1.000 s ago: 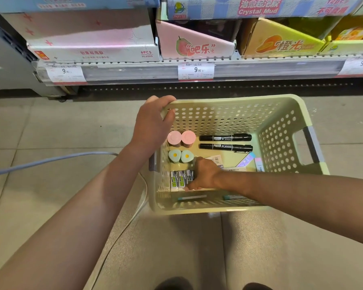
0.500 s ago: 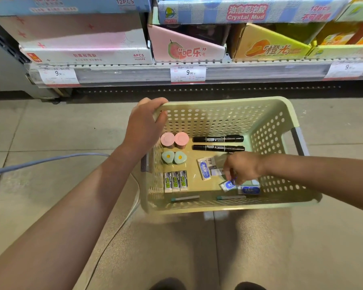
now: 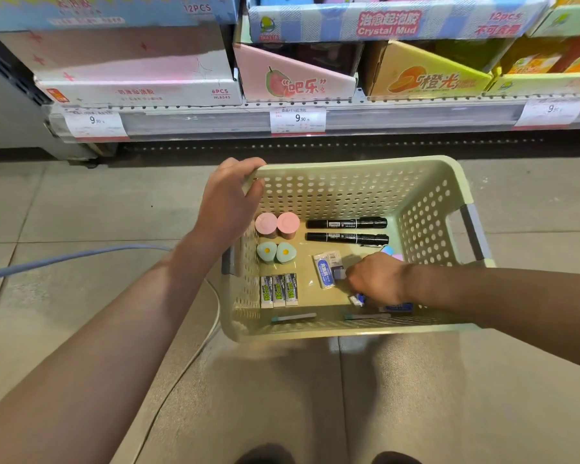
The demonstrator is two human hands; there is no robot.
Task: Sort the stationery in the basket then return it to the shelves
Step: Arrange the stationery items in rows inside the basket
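Shop floor [image 3: 81, 202] below shelf [image 3: 315, 123] w/ boxes; green basket [image 3: 359, 167] held at far-left rim by left hand [image 3: 230, 199], fingers curled over it. Right hand [image 3: 377, 279] inside at right, grip curled among loose erasers [image 3: 325, 271]; can't tell what it pinches. Advice: keep basket level, lift one eraser at a time, lay beside sorted packs [image 3: 278, 291] w/o bumping markers [image 3: 347, 224].

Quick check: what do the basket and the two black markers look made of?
Basket: pale green moulded plastic by the look, matte, walls punched with even round holes. Black markers: probably hard plastic barrels, slightly glossy, a faint sheen along them and printed labels mid-barrel.
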